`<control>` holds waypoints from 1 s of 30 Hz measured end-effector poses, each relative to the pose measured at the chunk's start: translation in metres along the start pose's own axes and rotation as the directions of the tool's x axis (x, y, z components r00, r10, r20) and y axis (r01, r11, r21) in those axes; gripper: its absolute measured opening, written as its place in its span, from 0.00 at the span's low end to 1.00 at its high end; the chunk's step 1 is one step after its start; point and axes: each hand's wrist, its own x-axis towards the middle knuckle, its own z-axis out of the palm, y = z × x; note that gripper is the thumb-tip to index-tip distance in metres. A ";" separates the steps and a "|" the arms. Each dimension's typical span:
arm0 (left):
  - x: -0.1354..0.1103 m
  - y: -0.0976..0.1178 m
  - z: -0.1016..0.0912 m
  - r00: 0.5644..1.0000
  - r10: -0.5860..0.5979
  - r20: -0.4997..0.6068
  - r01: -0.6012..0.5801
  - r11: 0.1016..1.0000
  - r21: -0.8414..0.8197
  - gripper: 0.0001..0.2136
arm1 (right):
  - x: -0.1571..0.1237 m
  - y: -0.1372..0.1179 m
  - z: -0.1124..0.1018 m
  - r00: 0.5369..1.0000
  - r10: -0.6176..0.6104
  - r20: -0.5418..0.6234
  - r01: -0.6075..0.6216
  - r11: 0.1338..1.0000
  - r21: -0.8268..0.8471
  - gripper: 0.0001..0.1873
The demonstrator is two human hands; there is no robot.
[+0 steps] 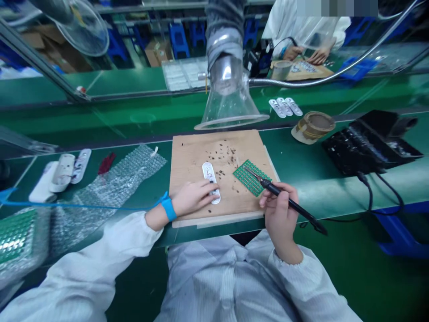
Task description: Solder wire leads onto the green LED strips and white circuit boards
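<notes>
Fingers of my left hand [194,197] lie over the lower end of a slim white plastic casing [208,171], holding it against the brown board [187,154]. Dark small parts and thin wires show inside this casing. In my right hand [281,210] is a black soldering iron [301,210], gripped like a pen. Its metal tip points up and left, over a green circuit board panel [248,183] lying tilted on the brown board. Whether the tip touches the panel I cannot tell. A blue wrist strap [168,209] circles my left wrist.
A clear fume hood [231,109] hangs above the board's far edge. Bubble wrap [117,179] and more white casings [63,172] lie left. At right stand a round tin [313,127] and a black soldering station [362,143]. A co-worker's hands [318,56] work across the bench.
</notes>
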 end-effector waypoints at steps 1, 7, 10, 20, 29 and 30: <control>0.001 0.001 0.004 1.000 -0.009 0.027 0.007 0.998 0.063 0.18 | 0.001 0.001 -0.001 1.000 0.004 -0.016 -0.004 1.000 0.019 0.12; 0.018 -0.048 0.002 0.997 -0.072 0.019 0.069 0.991 0.116 0.16 | 0.004 0.015 -0.008 0.996 0.030 -0.086 -0.019 0.992 0.128 0.12; 0.051 -0.106 -0.033 0.963 -0.256 -0.087 0.263 0.961 0.090 0.14 | 0.006 0.021 -0.009 0.994 0.039 -0.100 -0.024 0.989 0.149 0.13; 0.100 -0.130 -0.054 0.842 -0.429 -0.327 0.448 0.894 -0.017 0.20 | 0.002 0.029 -0.011 0.995 -0.028 -0.094 0.033 0.998 0.055 0.14; 0.080 -0.106 -0.012 0.878 -0.395 -0.270 0.386 0.918 -0.089 0.21 | 0.059 0.001 -0.061 0.975 -0.138 -0.173 0.116 0.984 -0.132 0.19; 0.080 -0.106 -0.013 0.882 -0.392 -0.262 0.382 0.920 -0.089 0.21 | 0.074 -0.004 -0.070 0.968 -0.161 -0.195 0.129 0.977 -0.169 0.20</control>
